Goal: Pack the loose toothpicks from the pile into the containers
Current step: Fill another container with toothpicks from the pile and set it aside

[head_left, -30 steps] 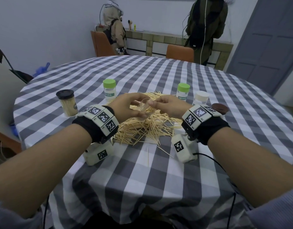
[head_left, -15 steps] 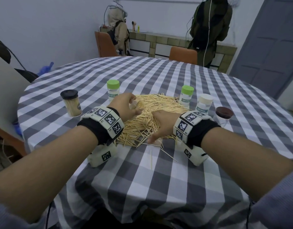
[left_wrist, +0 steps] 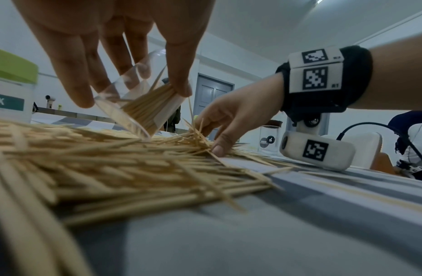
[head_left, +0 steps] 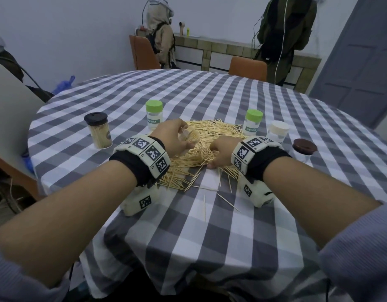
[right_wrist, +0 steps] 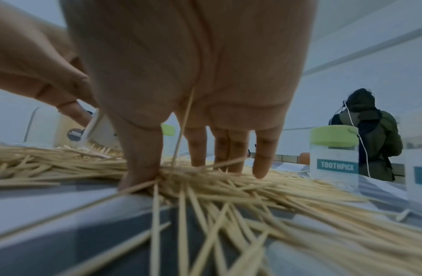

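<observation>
Clear container (left_wrist: 134,104) part-filled in left-wrist view, left hand (head_left: 173,136) gripping it, right hand (right_wrist: 193,112) pinching toothpicks (right_wrist: 205,177)

Left hand (head_left: 174,138) gripping, right hand (head_left: 223,152) pinching.

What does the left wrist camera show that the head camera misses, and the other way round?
Only the left wrist view shows the toothpicks already inside the clear container, tilted in the left hand. Only the head view shows the black-lidded full jar, both green-lidded jars and the brown-lidded jar. Both show the pile and the right hand gathering toothpicks from it.
</observation>
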